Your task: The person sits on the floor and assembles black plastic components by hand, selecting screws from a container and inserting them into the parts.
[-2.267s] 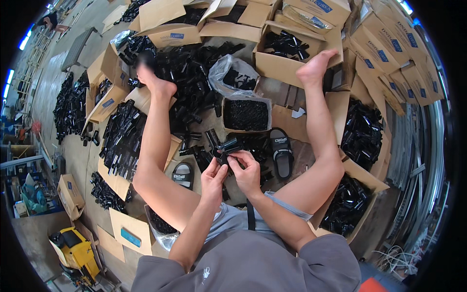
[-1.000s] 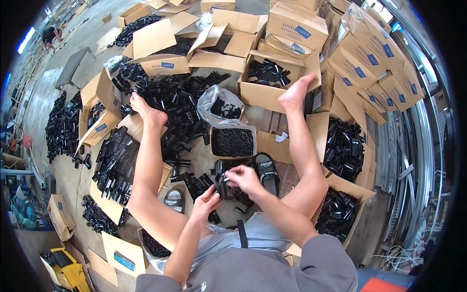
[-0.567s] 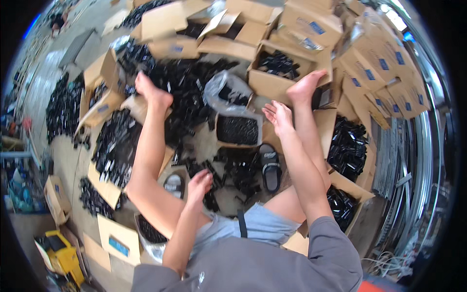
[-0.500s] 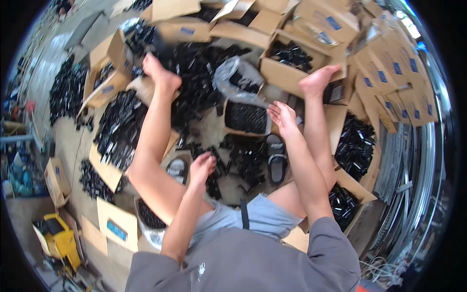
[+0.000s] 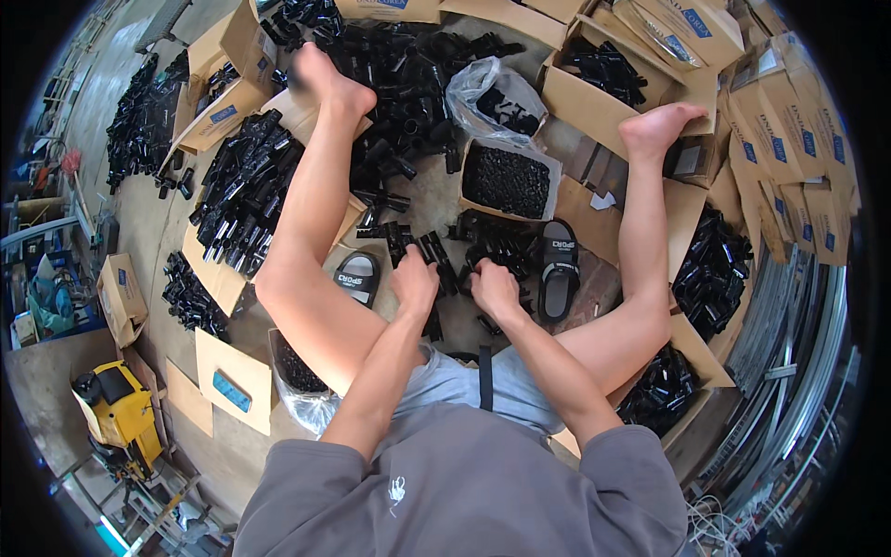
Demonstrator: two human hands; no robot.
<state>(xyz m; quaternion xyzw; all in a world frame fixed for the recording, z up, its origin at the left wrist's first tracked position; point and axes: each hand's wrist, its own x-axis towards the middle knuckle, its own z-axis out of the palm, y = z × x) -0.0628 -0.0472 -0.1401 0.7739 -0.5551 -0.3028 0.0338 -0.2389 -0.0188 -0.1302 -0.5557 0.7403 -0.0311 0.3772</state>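
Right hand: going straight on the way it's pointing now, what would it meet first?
The right hand would probably meet the heap of glossy black, elongated parts just beyond its fingers; depth is unclear, so it may already be touching them.

Left hand (image 5: 415, 280) and right hand (image 5: 495, 288) are among black parts (image 5: 506, 243), apparently touching them.
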